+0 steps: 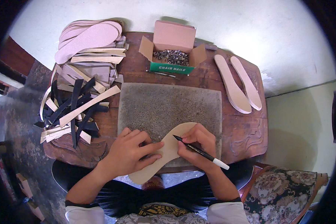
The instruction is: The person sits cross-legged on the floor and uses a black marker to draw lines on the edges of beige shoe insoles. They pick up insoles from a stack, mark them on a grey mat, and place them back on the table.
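Observation:
A beige insole (168, 149) lies slantwise over the near part of the grey speckled board (168, 100), its lower end reaching past the board's front edge. My left hand (132, 151) rests spread across the insole's left side and the board, its index finger and thumb touching the insole. In my right hand (199, 143) is a black marker (201, 151) with a white end, held like a pen. The marker's tip points up and left over the middle of the insole; whether it touches the surface I cannot tell. My right hand covers part of the insole's right edge.
An open green box (171, 68) of nails stands behind the board. Stacked insole pieces (89, 39) lie at the back left, and black and cream strips (76, 112) in front of them. Two finished-looking insoles (231, 86) lie at right. A floral chair (280, 194) stands lower right.

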`<state>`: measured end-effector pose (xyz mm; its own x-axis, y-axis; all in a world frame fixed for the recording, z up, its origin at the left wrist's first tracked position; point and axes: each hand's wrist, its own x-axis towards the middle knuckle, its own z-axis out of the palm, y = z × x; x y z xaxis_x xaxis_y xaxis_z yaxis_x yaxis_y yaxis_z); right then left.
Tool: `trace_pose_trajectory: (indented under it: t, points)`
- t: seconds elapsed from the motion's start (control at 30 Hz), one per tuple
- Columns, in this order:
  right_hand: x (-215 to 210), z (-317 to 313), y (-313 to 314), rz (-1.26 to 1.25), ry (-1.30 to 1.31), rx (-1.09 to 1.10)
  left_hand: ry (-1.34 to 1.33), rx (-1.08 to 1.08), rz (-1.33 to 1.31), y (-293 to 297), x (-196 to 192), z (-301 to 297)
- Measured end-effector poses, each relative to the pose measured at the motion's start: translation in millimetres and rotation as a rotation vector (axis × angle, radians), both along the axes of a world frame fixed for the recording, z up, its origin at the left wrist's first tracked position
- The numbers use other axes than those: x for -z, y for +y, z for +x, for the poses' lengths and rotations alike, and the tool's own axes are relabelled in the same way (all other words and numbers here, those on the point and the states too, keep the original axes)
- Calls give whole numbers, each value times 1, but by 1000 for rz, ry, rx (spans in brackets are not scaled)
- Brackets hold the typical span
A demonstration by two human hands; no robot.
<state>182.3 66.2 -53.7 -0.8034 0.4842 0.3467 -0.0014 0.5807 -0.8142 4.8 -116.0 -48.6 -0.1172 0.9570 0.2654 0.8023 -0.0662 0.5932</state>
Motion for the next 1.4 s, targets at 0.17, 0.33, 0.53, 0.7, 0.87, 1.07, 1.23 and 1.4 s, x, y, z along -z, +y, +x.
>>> trace_pose_trajectory:
  t: [0.17, 0.33, 0.53, 0.7, 0.87, 1.07, 1.23, 1.4]
  points:
    - [0, -1, 0, 20, -28, 17, 1, -4, -8, 1, 0, 1]
    - [-3, -3, -1, 21, -34, 12, -2, -8, -17, 1, -2, 0]
    - [-2, -3, 0, 23, -40, 3, -11, -9, -24, 1, -1, 1]
    - [-2, -3, 0, 29, -49, 11, -2, -8, -10, 1, -1, 0]
    - [-2, -3, 0, 14, -39, 7, -7, -9, -2, 1, 0, 1]
    - [-3, -4, -2, -9, -53, 18, -6, -12, 0, 1, -1, 1]
    - [-4, -3, -1, 6, -50, 5, -7, -9, -4, 2, -1, 1]
    - [-4, -4, 0, 12, -46, -1, -8, -14, -12, 1, -2, 1]
